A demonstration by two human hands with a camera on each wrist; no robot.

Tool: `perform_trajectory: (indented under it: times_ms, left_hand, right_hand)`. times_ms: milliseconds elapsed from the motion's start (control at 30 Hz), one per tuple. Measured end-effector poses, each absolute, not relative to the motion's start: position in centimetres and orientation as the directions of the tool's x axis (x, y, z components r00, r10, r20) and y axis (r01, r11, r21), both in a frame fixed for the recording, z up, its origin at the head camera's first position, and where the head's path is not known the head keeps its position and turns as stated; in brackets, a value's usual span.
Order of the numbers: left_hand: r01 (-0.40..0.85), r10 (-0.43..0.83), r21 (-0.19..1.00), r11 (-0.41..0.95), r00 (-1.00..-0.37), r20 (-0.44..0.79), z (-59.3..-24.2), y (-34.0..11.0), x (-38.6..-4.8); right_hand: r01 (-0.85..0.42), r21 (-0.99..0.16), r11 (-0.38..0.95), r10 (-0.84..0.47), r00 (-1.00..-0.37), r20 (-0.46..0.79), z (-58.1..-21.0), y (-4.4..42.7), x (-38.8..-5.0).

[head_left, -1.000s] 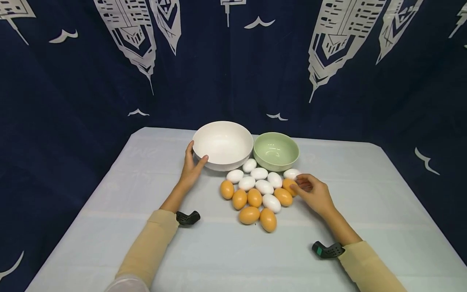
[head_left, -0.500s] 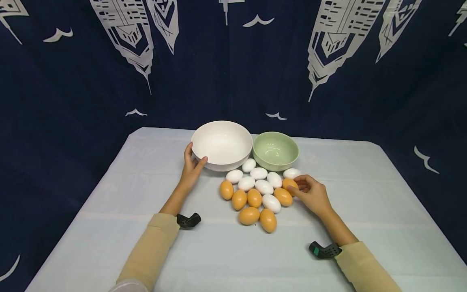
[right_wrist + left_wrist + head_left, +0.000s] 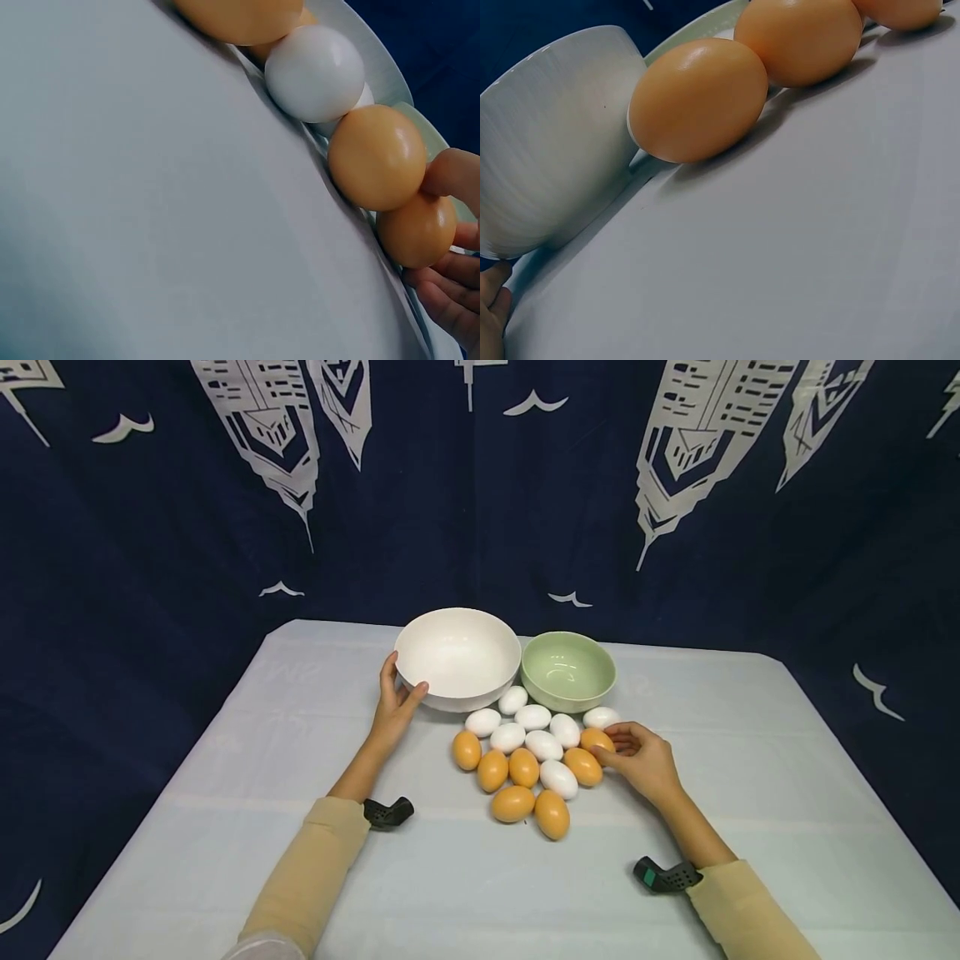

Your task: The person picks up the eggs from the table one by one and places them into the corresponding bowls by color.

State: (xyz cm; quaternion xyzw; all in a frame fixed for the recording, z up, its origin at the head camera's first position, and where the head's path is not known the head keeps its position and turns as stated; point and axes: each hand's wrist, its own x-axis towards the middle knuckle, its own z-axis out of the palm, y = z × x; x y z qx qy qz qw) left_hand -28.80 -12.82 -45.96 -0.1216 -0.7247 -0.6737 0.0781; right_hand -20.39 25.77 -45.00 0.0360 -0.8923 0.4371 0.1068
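My left hand (image 3: 392,714) grips the left side of a large white bowl (image 3: 457,656), thumb at its near edge; in the left wrist view, fingertips (image 3: 496,285) touch the underside of the bowl (image 3: 559,139). A brown egg (image 3: 597,741) at the right of the egg group is pinched between thumb and fingers of my right hand (image 3: 647,764). The right wrist view shows that egg (image 3: 418,231) against another brown egg (image 3: 377,157). Both bowls stand upright, with no eggs seen inside.
A smaller green bowl (image 3: 567,670) stands right beside the white one. Several white eggs (image 3: 543,745) and brown eggs (image 3: 513,804) lie close together in front of the bowls on the pale tabletop (image 3: 420,893). Behind the table hangs a dark blue printed cloth (image 3: 465,527).
My right hand has shifted slightly down and left, its thumb and fingers now closer round the brown egg. My left hand and both bowls have stayed in place.
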Motion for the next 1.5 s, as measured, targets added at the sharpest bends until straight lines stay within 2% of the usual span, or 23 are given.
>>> perform_trajectory:
  times_ms: [500, 900, 1500]
  left_hand:
    - [0.280, 0.069, 0.957, 0.073, -0.959, 0.275, -46.0, -12.8, -28.6]
    - [0.283, 0.056, 0.957, 0.066, -0.959, 0.279, -46.0, -12.8, -28.9]
    - [0.282, 0.058, 0.956, 0.078, -0.959, 0.278, -46.3, -12.9, -29.0]
  right_hand:
    - [-0.105, -0.845, 0.524, 0.102, -0.978, 0.184, -44.1, 26.1, -20.2]
    - [-0.160, -0.859, 0.487, 0.075, -0.972, 0.224, -41.8, 25.2, -21.0]
    - [-0.229, -0.880, 0.417, -0.009, -0.969, 0.248, -40.2, 22.8, -23.6]
